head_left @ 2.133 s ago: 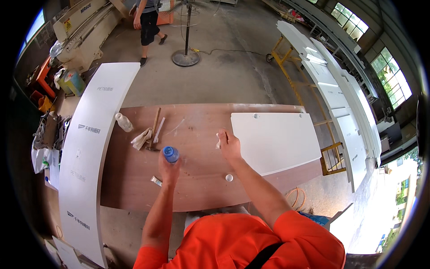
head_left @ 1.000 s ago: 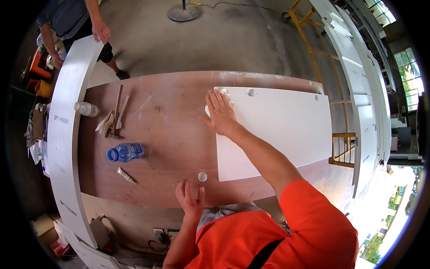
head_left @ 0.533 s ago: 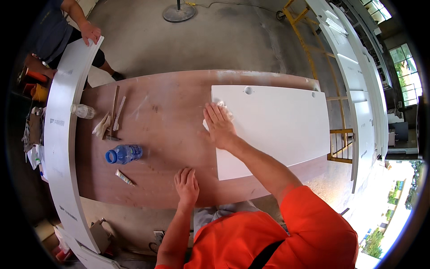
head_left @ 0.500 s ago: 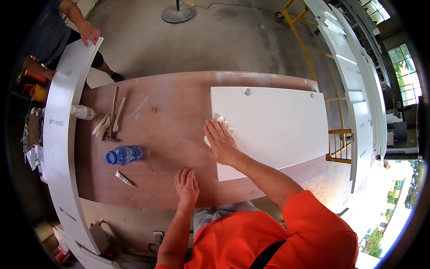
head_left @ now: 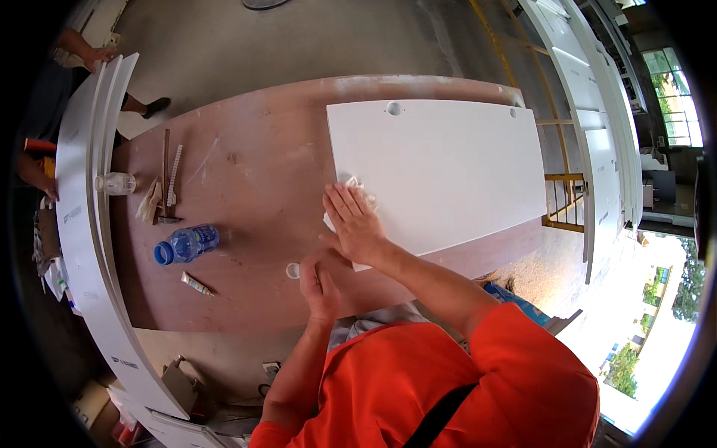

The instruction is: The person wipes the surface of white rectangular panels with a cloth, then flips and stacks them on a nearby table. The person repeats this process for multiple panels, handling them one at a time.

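Note:
A white rectangular panel [head_left: 448, 172] with two round recesses near its far edge lies on the reddish-brown worktable [head_left: 254, 172]. My right hand [head_left: 355, 224] is laid flat over a crumpled white cloth [head_left: 354, 183] and presses it against the panel's left edge. The cloth sticks out beyond the fingertips and beside the hand; the rest is hidden. Near the table's front edge, my left hand [head_left: 321, 287] has loosely extended, slightly blurred fingers just below the right hand, with nothing visible in them. A small white round cap-like piece [head_left: 293, 270] lies beside it.
To the left are a blue-capped bottle [head_left: 187, 244], a small tube [head_left: 197, 284], a hammer [head_left: 166, 175], a glove [head_left: 150, 201], a toothed strip [head_left: 175, 175] and a clear jar [head_left: 116, 184]. Long white boards [head_left: 82, 194] stand farther left, touched by another person's hand [head_left: 97, 57].
The view has shifted, moving the table up and left. My left hand has moved closer to the right hand, exposing the white round piece. The other person's boards now appear separated.

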`<state>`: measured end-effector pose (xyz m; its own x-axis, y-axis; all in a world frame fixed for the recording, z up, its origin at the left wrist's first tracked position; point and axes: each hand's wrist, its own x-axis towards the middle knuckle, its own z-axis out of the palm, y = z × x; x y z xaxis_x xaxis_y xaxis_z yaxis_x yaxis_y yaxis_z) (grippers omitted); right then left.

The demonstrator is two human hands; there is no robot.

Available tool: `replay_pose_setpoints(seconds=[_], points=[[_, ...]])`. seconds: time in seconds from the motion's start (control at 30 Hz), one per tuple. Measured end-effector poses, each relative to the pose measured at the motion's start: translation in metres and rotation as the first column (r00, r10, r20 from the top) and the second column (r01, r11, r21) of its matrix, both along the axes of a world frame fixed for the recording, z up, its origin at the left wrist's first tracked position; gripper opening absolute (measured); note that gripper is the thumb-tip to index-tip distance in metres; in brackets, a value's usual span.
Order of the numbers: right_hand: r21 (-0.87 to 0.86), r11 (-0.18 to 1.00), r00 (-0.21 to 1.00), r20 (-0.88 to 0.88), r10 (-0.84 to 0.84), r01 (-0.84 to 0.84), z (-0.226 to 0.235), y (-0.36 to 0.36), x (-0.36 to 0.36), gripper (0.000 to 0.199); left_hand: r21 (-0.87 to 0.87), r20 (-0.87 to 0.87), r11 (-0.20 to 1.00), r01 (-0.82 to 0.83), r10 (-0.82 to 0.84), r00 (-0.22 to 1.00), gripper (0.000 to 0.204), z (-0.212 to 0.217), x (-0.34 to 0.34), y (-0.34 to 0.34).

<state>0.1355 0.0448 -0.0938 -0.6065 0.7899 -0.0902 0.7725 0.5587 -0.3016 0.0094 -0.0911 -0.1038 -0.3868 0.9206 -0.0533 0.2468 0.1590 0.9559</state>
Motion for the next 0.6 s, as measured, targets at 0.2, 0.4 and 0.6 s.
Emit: replay_pose_setpoints(seconds=[0.2,0.4,0.6], points=[[0.092,0.891,0.894,0.014,-0.447,0.444,0.002,-0.096,0.13,0.073,0.072,0.065,0.997,-0.035,0.03,0.997,0.023,-0.007,-0.025,0.053],[0.036,0.884,0.884,-0.071,-0.463,0.466,-0.003,-0.114,0.026,0.069,0.017,0.068,0.998,0.064,-0.066,0.996,0.024,-0.001,-0.022,0.12],[0.159,0.788,0.803,-0.126,-0.582,0.595,-0.001,-0.111,0.109,0.063,-0.033,-0.243,0.979,0.203,-0.205,0.948,0.038,0.0,0.032,0.165]])
